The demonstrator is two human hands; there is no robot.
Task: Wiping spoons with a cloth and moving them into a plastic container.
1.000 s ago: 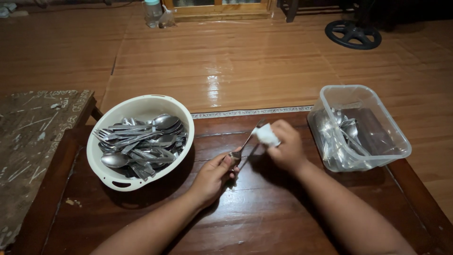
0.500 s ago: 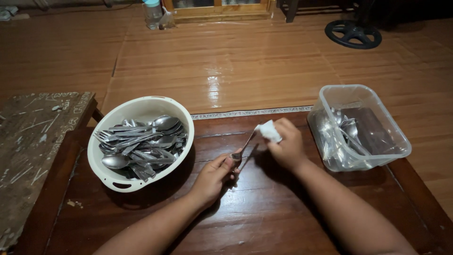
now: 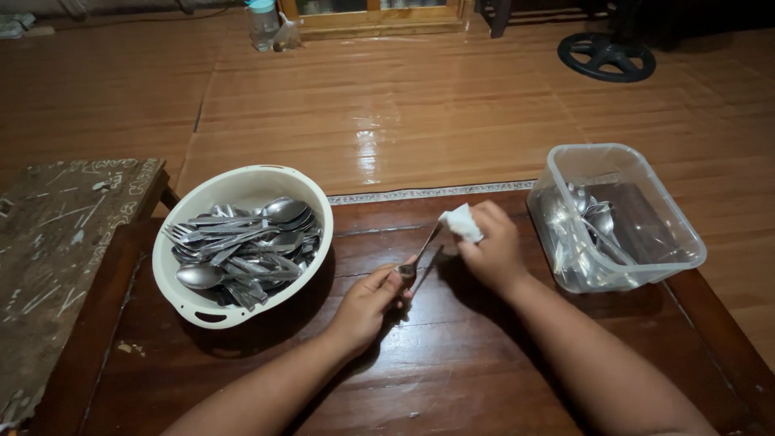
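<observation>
My left hand (image 3: 365,305) pinches the handle end of a metal utensil (image 3: 421,249) that slants up to the right over the dark wooden table (image 3: 452,355). My right hand (image 3: 489,247) grips a small white cloth (image 3: 462,223) wrapped around the utensil's upper end, hiding its head. A white round bowl (image 3: 242,184) at the left holds a pile of several metal spoons and forks (image 3: 238,250). A clear plastic box (image 3: 623,165) at the right holds several more spoons (image 3: 588,230).
A worn grey board (image 3: 56,234) lies at the left beside the table. Beyond the table is a glossy wooden floor (image 3: 387,105), with a bottle (image 3: 261,22) near a cabinet base and a black wheel-shaped object (image 3: 606,56) at the far right.
My right hand with the cloth has slid slightly up along the utensil toward its far end. My left hand has held its grip.
</observation>
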